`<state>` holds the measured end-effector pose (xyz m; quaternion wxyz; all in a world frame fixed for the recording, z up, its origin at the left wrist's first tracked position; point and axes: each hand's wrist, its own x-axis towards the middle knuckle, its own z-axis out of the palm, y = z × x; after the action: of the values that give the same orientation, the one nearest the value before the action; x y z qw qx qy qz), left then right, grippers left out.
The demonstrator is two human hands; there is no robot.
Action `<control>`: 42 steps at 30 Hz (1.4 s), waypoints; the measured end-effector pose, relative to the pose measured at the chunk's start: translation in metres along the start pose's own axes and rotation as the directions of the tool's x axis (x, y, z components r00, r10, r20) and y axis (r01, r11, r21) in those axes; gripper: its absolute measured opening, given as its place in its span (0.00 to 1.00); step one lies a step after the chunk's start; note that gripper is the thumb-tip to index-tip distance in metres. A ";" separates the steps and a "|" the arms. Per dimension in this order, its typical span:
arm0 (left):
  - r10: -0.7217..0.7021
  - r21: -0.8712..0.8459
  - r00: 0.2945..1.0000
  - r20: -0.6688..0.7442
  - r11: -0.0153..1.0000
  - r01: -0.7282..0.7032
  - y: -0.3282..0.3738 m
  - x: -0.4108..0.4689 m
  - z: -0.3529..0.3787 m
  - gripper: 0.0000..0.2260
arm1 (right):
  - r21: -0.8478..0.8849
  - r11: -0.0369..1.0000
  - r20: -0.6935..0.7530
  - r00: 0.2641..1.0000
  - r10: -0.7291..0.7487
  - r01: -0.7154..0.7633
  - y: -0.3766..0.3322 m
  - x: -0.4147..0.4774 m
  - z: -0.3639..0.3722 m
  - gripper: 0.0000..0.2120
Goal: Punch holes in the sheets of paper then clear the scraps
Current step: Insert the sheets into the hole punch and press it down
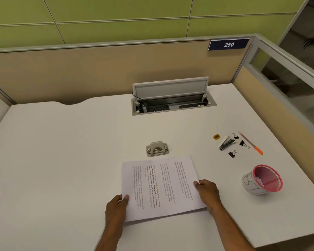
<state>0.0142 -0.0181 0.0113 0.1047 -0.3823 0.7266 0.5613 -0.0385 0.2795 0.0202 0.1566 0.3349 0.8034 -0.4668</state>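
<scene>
Stack of printed sheets (161, 187) in the near middle of the white counter (62, 151), its near edge raised off the surface and a second sheet edge showing beneath. Held at both sides: left hand (116, 208) at the near left edge, thumb on top of the page, the other fingers (125, 198) hidden beneath, pinching the paper; right hand (208, 193) at the right edge, thumb on the top sheet, fingers curled under, pinching the stack likewise. Printed text running sideways across the page.

Just beyond the far edge of the sheets, a grey two-hole punch (157, 149), apart from the paper. To the right, a red mesh cup (263, 180) wrapped in a white paper label, tilted with its mouth toward the camera, white scraps visible inside. Farther right and beyond: a yellow pencil sharpener (216, 136), a small stapler (226, 143), three black binder clips (232, 153), and an orange-tipped pen (250, 143), loosely grouped. At the far side of the counter, an open cable tray (172, 104) with its lid propped up. On the partition behind, a blue plate (228, 44) reading 250.
</scene>
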 end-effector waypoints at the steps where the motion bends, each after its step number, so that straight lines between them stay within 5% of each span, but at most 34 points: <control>1: -0.007 -0.025 1.000 0.006 1.000 0.007 -0.005 -0.003 -0.003 0.09 | 0.035 0.999 0.018 1.000 -0.006 0.006 0.003 -0.003 0.000 0.12; 7: -0.084 -0.199 0.996 0.020 0.976 0.086 -0.037 -0.032 -0.020 0.07 | 0.364 0.931 0.203 0.979 -0.033 -0.044 0.022 -0.033 -0.009 0.12; 11: -0.141 -0.334 0.990 -0.010 0.934 0.130 -0.052 -0.057 -0.021 0.06 | 0.695 0.673 0.419 0.903 -0.094 -0.253 0.042 -0.052 -0.007 0.18; 15: -0.210 -0.418 0.975 -0.074 0.894 0.160 -0.062 -0.081 -0.013 0.10 | 0.781 0.495 0.488 0.866 -0.106 -0.380 0.059 -0.079 0.010 0.23; 19: -0.274 -0.444 0.956 -0.109 0.874 0.200 -0.068 -0.105 0.001 0.18 | 0.754 0.546 0.538 0.820 -0.193 -0.366 0.061 -0.114 0.039 0.22; 25: -0.249 -0.474 0.966 -0.061 0.859 0.192 -0.075 -0.129 0.018 0.07 | 0.691 0.702 0.401 0.900 -0.170 -0.175 0.055 -0.135 0.070 0.16; 36: -0.179 -0.549 0.936 0.302 0.770 0.325 -0.079 -0.085 -0.041 0.24 | 0.451 0.874 0.451 0.891 -0.047 -0.182 0.043 -0.113 0.062 0.14; 42: -0.168 -0.325 0.843 0.511 0.870 0.370 -0.061 -0.012 -0.083 0.28 | 0.325 0.925 0.506 0.862 0.006 -0.197 0.035 -0.102 0.054 0.14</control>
<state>0.0864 -0.0921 0.0019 0.2728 -0.3494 0.4824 0.7555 0.0565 0.2052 0.0273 0.3174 0.2696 0.6156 -0.6691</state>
